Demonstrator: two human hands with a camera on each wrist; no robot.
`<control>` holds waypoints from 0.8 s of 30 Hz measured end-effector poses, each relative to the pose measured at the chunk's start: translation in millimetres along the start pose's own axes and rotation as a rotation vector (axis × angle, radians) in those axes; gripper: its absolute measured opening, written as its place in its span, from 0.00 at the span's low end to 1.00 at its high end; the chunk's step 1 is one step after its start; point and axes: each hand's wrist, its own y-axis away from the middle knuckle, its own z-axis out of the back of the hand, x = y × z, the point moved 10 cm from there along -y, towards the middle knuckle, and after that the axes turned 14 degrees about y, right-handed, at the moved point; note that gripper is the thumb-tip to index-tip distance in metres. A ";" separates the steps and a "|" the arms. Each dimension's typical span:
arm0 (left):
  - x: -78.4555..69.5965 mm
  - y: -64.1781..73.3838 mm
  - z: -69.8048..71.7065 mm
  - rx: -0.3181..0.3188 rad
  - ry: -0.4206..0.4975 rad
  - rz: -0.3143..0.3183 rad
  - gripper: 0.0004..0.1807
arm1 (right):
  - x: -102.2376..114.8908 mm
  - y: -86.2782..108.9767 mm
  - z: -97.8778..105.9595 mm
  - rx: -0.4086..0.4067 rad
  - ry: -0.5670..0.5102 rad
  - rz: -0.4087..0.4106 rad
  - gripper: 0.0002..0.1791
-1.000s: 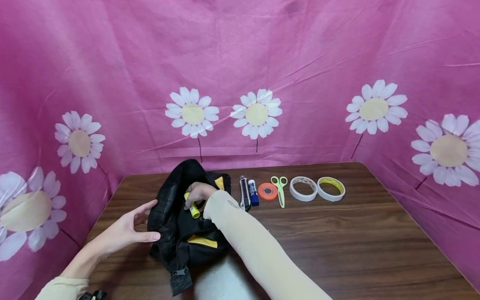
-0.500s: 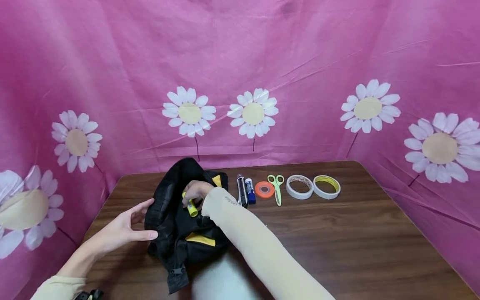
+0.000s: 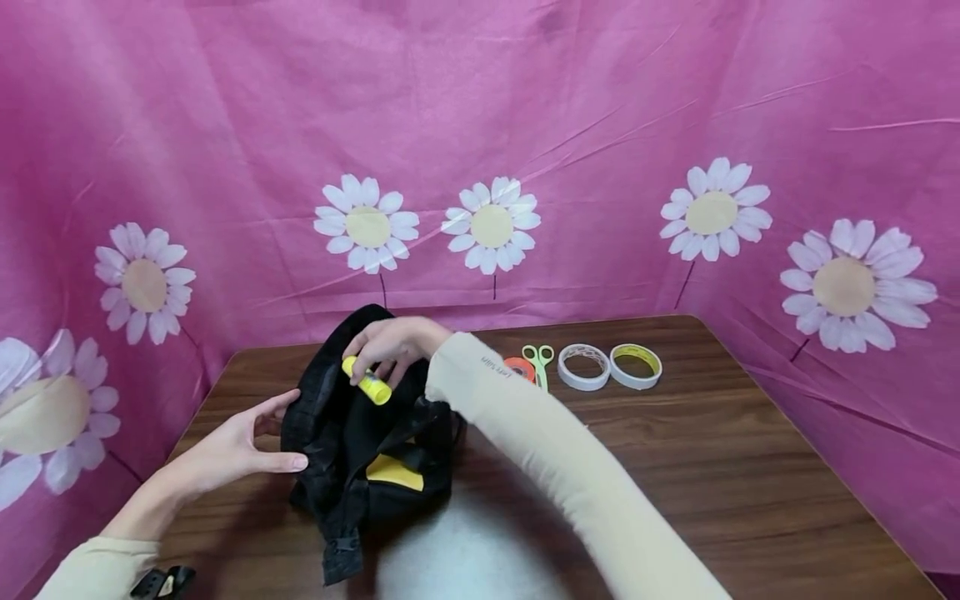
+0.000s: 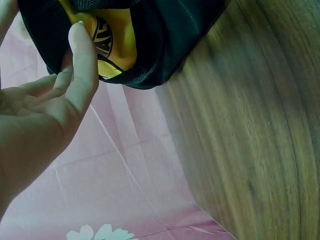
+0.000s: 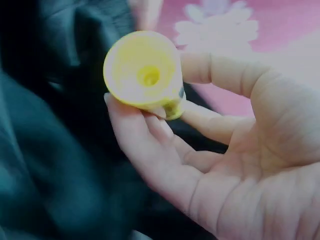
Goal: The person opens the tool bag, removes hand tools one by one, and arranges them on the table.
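Note:
A yellow glue stick (image 3: 367, 382) is pinched between the thumb and fingers of my right hand (image 3: 397, 340), over the mouth of a black bag (image 3: 318, 467). Its round, recessed end faces the camera in the right wrist view, with fingertips (image 5: 122, 117) along its side. My left hand (image 3: 228, 450) holds the bag's left wall, thumb toward me and fingers partly behind the fabric. In the left wrist view, a yellow panel with dark print (image 4: 107, 37) shows on the bag beside that hand. The bag's inside is dark, and its contents are hidden.
Right of the bag lie an orange tape roll (image 3: 519, 364), partly behind the right sleeve (image 3: 540, 433), green scissors (image 3: 538, 362) and two white tape rolls, one plain inside (image 3: 584, 384), one yellow inside (image 3: 636, 383). A pink flowered cloth (image 3: 600, 250) borders the wooden table (image 3: 712, 467).
My right hand has lifted the yellow glue stick up from inside the bag. The right sleeve now covers the utility knife and blue glue stick. My left hand keeps its hold.

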 end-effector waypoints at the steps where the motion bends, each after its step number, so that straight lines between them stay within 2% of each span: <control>1: -0.4 0.0 0.7 -0.002 -0.004 0.002 0.50 | 4.9 9.3 6.9 -0.006 0.008 0.010 0.32; 5: -2.1 -0.1 3.9 -0.014 0.000 0.014 0.51 | 17.8 45.6 37.0 -0.048 0.081 0.051 0.36; 10: -7.8 -0.6 12.3 -0.055 -0.016 0.012 0.51 | 13.5 81.2 71.3 -0.098 0.020 0.060 0.36; 13: -7.0 -0.7 16.3 -0.074 -0.001 0.021 0.52 | 1.6 98.8 90.0 -0.141 -0.020 0.055 0.33; 16: -1.6 -0.4 16.4 -0.077 0.034 0.048 0.53 | -15.7 116.2 108.4 -0.191 0.002 0.048 0.32; 20: 5.2 -0.5 13.9 -0.059 0.064 0.078 0.54 | -41.8 143.2 133.8 -0.261 0.008 0.033 0.35; 24: 6.3 -0.3 15.4 -0.042 0.063 0.074 0.53 | -67.7 169.1 158.8 -0.341 -0.040 0.037 0.36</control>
